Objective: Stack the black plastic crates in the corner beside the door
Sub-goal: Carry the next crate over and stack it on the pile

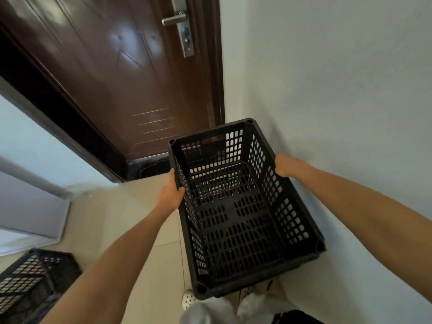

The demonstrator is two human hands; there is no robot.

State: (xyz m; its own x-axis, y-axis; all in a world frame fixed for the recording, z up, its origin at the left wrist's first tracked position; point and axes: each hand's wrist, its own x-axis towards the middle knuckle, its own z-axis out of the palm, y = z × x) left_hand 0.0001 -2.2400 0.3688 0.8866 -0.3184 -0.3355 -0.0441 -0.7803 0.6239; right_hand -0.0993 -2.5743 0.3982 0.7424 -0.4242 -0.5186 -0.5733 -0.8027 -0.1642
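**Crate held over the corner by the door**

At the near left, a second black crate waits on the tiled floor, well apart from the corner and, by my judgement, the next one to be stacked. Behind it, at the far left and centre, stands the dark brown door with its metal handle.

My left hand grips the left long rim of the black crate I am carrying; the thumb lies on the rim and the rest of the fingers wrap over it, closed on the plastic. The forearm runs straight out from the near left, elbow low. The crate is empty and open side up, its far end pointing at the corner where the door frame meets the white wall. I cannot tell whether it is already resting on the floor or hangs just above it.

My right hand clamps the right long rim, fingers curled over the edge and out of sight beneath it, close to the wall; that arm reaches in from the near right.

The step in hand looks like placing the first crate. Next I must set it down square, tucked against wall and frame, then let go with both hands.
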